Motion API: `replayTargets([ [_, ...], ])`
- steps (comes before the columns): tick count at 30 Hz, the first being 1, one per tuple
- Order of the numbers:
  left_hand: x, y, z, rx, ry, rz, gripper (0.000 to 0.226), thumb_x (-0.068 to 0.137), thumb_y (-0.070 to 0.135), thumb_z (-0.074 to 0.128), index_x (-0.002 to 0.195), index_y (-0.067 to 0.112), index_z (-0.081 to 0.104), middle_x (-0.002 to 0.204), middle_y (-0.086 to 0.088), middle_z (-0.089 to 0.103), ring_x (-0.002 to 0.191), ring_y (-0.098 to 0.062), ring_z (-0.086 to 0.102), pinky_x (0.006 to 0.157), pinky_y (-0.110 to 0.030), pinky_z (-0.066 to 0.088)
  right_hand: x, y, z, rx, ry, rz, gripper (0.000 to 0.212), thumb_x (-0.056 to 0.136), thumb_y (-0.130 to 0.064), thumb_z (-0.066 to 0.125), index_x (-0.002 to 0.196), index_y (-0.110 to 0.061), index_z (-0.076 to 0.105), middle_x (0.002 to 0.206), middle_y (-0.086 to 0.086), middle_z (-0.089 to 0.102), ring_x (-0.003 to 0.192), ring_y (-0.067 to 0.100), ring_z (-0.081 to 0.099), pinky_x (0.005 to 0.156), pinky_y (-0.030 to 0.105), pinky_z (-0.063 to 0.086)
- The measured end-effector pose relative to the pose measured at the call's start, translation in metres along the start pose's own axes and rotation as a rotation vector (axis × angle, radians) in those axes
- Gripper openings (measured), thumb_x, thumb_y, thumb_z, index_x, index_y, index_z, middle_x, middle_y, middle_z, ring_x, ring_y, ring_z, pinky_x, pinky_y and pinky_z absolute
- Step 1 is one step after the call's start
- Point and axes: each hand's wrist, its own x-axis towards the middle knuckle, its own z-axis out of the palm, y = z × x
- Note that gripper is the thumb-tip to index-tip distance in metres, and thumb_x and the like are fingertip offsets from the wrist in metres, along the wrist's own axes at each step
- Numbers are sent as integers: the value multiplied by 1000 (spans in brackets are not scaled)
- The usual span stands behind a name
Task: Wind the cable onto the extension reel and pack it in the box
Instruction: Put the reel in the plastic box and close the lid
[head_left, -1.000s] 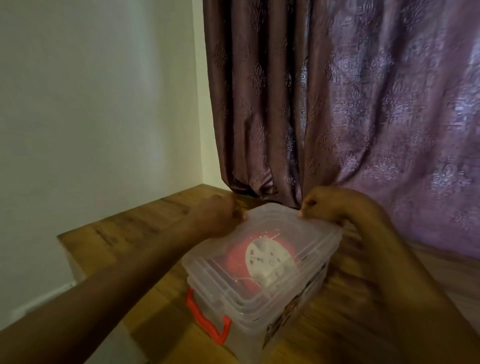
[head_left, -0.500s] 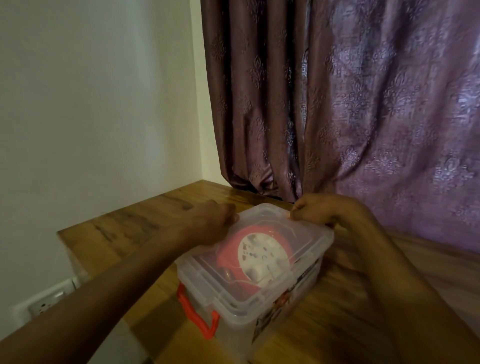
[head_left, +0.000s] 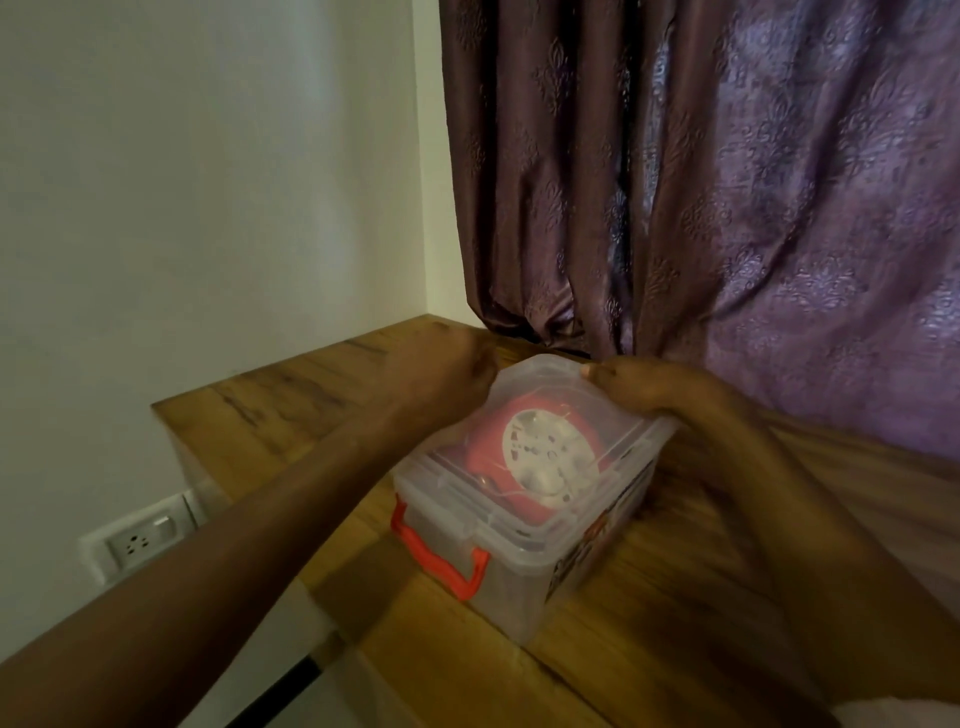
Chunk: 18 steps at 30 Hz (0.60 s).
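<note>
Clear plastic box (head_left: 524, 587), lidded, standing on a wood-grain surface (head_left: 291, 415). Transparent lid (head_left: 540, 395) sits on top, one far corner under each set of fingers.

Extension reel (head_left: 535, 460): red body, white round socket face turned upward, seen through the lid. It lies inside the box, below and between the two hands, nearer the person than either set of fingers. Thin pale cable strands show across the reel; how they are wound cannot be told.

Red handle (head_left: 441, 558): hinged on the box's near end, hanging down, well below the left fingers.

Printed label (head_left: 592, 545): on the box's long side, below the right hand; wording too blurred to read.

Left hand (head_left: 441, 379): at the lid's far left edge, fingers curled against the rim. Whether they actually grip it cannot be told, as the fingertips are hidden behind the hand.

Right hand (head_left: 649, 389): on the lid's far right corner, fingers bent over the edge and thumb lying along the top, holding the lid.

Purple patterned curtain (head_left: 727, 182): hangs just beyond both hands, its hem meeting the surface.

White wall (head_left: 208, 156): to the left of the left fingers.

Wall socket (head_left: 137, 540): white plate with a switch, low on the wall, below and left of the left forearm.
</note>
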Motion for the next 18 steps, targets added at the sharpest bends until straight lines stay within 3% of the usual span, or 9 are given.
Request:
replayTargets([
  [3, -26, 1, -9, -345, 153, 99, 43, 98, 53, 35, 96, 27, 69, 87, 5, 72, 76, -10, 65, 68, -37, 55, 4, 0, 2, -42, 45, 12, 56, 101, -46, 22, 139, -10, 44, 144, 18, 42, 128, 32, 43, 103, 34, 32],
  [6, -77, 5, -8, -627, 147, 211, 44, 101, 50, 32, 104, 27, 70, 93, 9, 73, 83, -3, 66, 70, -28, 53, 6, 3, 2, -57, 78, 23, 57, 101, -45, 23, 139, -8, 45, 143, 19, 44, 127, 32, 44, 103, 35, 33],
  [7, -93, 2, -4, -616, 154, 257, 41, 101, 47, 33, 114, 28, 67, 107, 11, 71, 97, 0, 65, 82, -25, 51, 7, 5, 2, -48, 89, 28, 57, 101, -45, 24, 138, -7, 46, 142, 20, 45, 126, 32, 45, 102, 35, 34],
  [9, -118, -7, 3, -506, 146, 326, 46, 99, 52, 32, 133, 30, 54, 134, 14, 57, 127, 0, 49, 109, -25, 33, 9, 7, 3, -40, 109, 30, 57, 101, -45, 25, 134, -5, 49, 138, 21, 48, 122, 33, 48, 101, 35, 37],
  [10, -125, -12, 7, -439, 135, 362, 51, 97, 55, 34, 139, 30, 48, 141, 12, 51, 134, -2, 41, 115, -27, 25, 10, 8, 3, -41, 118, 28, 57, 101, -45, 26, 133, -5, 50, 136, 21, 50, 121, 33, 49, 100, 35, 38],
  [12, -127, -19, 14, -321, 150, 426, 53, 97, 52, 38, 142, 25, 43, 145, 2, 50, 137, -11, 40, 118, -37, 26, 11, 9, 4, -42, 138, 23, 56, 100, -46, 28, 131, -5, 53, 134, 21, 51, 119, 34, 50, 99, 36, 38],
  [14, -122, -18, 23, -227, 257, 457, 45, 100, 46, 41, 136, 19, 46, 138, -8, 58, 131, -20, 49, 112, -45, 37, 12, 10, 3, -38, 160, 17, 56, 99, -48, 31, 128, -7, 55, 132, 20, 53, 116, 34, 51, 98, 37, 40],
  [18, -116, -16, 39, -113, 436, 470, 44, 97, 47, 51, 126, 14, 52, 124, -12, 68, 118, -26, 60, 103, -46, 47, 15, 18, 2, -44, 198, 12, 56, 97, -52, 33, 120, -9, 61, 123, 17, 59, 105, 31, 55, 89, 36, 43],
])
